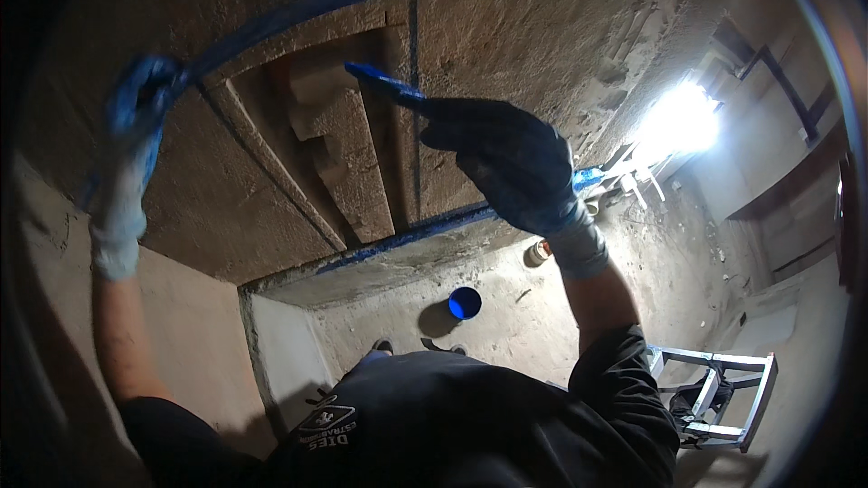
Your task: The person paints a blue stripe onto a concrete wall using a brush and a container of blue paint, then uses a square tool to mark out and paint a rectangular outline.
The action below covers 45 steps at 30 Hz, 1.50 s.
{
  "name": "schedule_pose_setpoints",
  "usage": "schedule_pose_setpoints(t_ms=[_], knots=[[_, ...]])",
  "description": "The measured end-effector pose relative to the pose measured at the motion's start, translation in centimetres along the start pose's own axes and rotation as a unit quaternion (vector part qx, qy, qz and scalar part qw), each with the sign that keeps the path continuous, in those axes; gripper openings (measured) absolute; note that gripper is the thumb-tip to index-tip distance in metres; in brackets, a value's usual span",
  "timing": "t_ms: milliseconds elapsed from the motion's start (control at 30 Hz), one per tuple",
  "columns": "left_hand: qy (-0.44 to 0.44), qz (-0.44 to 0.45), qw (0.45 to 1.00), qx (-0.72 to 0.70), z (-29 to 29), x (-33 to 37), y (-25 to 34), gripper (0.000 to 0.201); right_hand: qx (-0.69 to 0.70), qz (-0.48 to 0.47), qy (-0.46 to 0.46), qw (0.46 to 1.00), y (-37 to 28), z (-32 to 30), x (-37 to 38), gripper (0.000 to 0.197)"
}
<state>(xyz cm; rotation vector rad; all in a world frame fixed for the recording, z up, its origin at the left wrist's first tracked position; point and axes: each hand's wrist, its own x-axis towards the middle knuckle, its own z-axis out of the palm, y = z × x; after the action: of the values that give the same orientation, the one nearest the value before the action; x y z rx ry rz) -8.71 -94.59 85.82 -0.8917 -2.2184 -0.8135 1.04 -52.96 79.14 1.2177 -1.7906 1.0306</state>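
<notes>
My left hand [140,122], in a light glove smeared with blue, is raised against the brown, rough wall at the far left. Its fingers look curled, but motion blurs them, and what they hold cannot be made out. A blue band [312,9] curves along the wall from beside this hand toward the top middle. My right hand [506,158], in a dark glove with a pale cuff, closes on a flat blue-tipped tool [384,81]. The tool's tip points left, in front of a recess [339,136] in the wall; the hand hides its other end.
Below, a blue bucket [465,304] stands on the dusty floor, with a small container [538,253] near it. A bright lamp [683,122] shines at the right. A metal step frame [714,398] with dark cloth lies lower right. Blue marks a ledge [398,242] under the recess.
</notes>
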Motion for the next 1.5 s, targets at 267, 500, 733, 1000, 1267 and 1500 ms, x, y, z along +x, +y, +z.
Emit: schedule_pose_setpoints(t_ms=[267, 500, 733, 1000, 1267, 1500], knots=[[0.264, -0.185, 0.944, -0.074, 4.7, -15.5, 4.8, 0.010, 0.121, 0.118, 0.154, 0.974, -1.4, 3.7, 0.8, 0.021], [0.280, -0.186, 0.941, -0.045, 9.8, -26.0, 1.1, 0.008, 0.134, 0.118, 0.133, 0.975, -0.7, 10.4, 6.6, 0.031], [0.334, -0.229, 0.868, -0.286, 13.4, -29.8, -0.3, 0.030, 0.120, 0.126, 0.113, 0.978, 1.3, 14.2, 10.0, 0.031], [0.276, -0.284, 0.866, -0.305, 15.3, -31.6, -0.9, 0.025, 0.086, 0.090, 0.083, 0.989, 1.8, 15.4, 11.5, 0.031], [0.266, -0.218, 0.928, -0.145, 14.8, -30.1, 0.2, 0.020, 0.061, 0.118, 0.098, 0.986, 2.6, 15.8, 11.6, 0.031], [0.260, -0.255, 0.911, -0.194, 15.9, -31.1, -0.3, 0.021, 0.028, 0.094, 0.093, 0.991, 2.1, 16.0, 11.2, 0.027]])
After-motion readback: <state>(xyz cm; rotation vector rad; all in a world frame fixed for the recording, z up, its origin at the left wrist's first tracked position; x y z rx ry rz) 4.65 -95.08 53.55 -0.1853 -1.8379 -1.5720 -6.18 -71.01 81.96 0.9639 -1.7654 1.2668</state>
